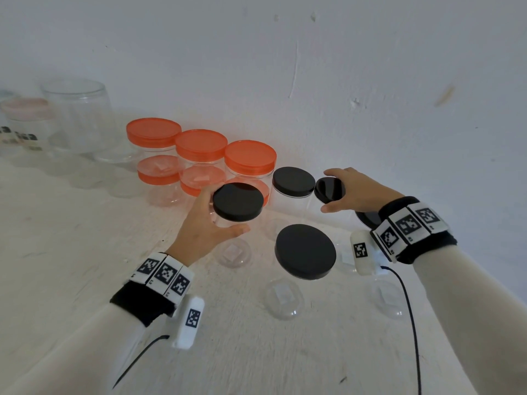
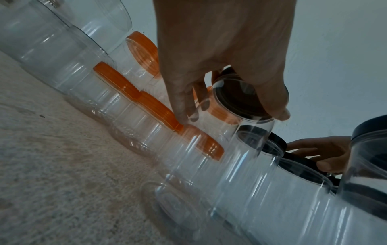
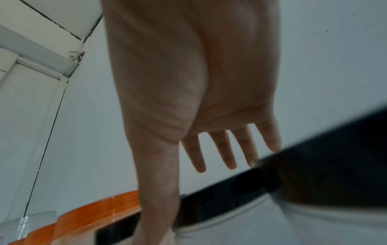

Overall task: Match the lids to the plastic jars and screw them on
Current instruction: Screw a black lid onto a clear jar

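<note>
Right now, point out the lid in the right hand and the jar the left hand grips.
black lid [image 1: 329, 190], head view, its glossy underside.
black-lidded jar [image 1: 238, 201], head view, lid top.

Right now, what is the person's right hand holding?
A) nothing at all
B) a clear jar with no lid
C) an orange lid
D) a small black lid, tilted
D: in the head view the right hand grips a small black lid between thumb and fingers, tilted on edge above the table, while the orange-lidded jars stand untouched by the wall.
</note>
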Available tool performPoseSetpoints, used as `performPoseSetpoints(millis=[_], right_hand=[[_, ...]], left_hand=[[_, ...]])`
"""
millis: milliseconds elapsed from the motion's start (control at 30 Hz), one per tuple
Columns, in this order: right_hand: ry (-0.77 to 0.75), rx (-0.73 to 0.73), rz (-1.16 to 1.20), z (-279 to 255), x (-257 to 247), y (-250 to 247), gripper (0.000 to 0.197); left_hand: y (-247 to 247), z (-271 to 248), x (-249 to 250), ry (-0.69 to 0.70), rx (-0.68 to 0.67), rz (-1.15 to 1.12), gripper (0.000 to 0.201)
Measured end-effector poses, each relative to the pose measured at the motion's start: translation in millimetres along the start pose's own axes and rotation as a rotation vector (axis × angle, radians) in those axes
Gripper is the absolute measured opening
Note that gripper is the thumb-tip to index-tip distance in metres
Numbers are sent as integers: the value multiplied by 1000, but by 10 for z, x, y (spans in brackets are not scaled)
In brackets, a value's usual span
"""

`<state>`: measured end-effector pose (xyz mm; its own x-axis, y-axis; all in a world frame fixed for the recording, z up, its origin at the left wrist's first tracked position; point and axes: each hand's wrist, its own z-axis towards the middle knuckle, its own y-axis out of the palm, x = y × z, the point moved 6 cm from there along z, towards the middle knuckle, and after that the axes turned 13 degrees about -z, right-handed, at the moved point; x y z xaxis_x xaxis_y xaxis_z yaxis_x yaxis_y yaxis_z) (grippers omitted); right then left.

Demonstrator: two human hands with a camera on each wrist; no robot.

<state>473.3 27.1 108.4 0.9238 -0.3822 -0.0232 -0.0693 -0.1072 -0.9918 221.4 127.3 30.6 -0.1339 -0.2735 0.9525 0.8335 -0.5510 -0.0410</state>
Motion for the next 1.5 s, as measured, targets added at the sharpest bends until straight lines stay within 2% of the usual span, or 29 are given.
performPoseSetpoints(millis=[200, 400, 567, 800, 1333, 1433, 1500], right_hand=[[70, 13, -8, -217, 157, -102, 91], [213, -138, -110, -505, 471, -11, 90], [228, -99, -64, -559, 502, 8, 77], [271, -44, -94, -446, 582, -51, 80], [251, -94, -95, -276, 665, 11, 66], [258, -105, -122, -270, 672, 27, 72], [246, -56, -134, -293, 627, -15, 82]], left_hand=[[-6, -3, 15, 8, 6, 9, 77], [8, -19, 46, 14, -1, 4, 75], [10, -15, 47, 14, 0, 3, 75], [20, -14, 40, 23, -8, -22, 69], [21, -15, 48, 60, -21, -4, 68], [23, -14, 46, 55, -21, -7, 69], [21, -9, 37, 50, -19, -8, 70]])
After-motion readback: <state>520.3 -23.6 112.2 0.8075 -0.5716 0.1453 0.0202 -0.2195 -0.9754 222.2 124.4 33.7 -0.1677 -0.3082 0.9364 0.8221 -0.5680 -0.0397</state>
